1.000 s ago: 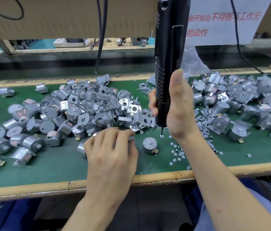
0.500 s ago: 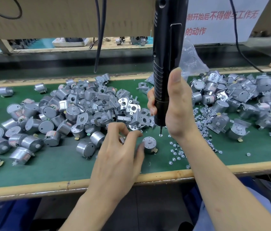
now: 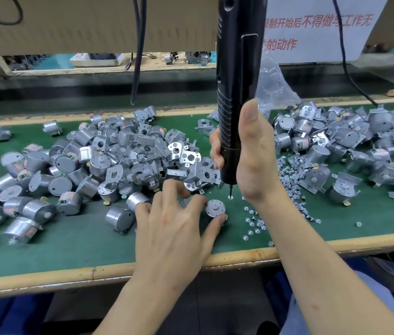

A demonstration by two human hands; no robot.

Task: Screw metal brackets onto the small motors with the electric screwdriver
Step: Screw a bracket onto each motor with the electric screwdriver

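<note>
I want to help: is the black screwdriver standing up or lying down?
Upright. The right hand grips the screwdriver, its tip pointing down at a screw.

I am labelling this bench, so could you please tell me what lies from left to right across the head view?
In order: loose motors, heap of brackets, single motor, electric screwdriver, scattered screws, bracketed motors.

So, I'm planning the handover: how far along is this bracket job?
Done: a pile of bracketed motors at the right. In hand: the right hand holds the electric screwdriver upright, bit on a screw; the left hand pinches a single motor. Left: many bare motors and loose brackets at the left.
</note>
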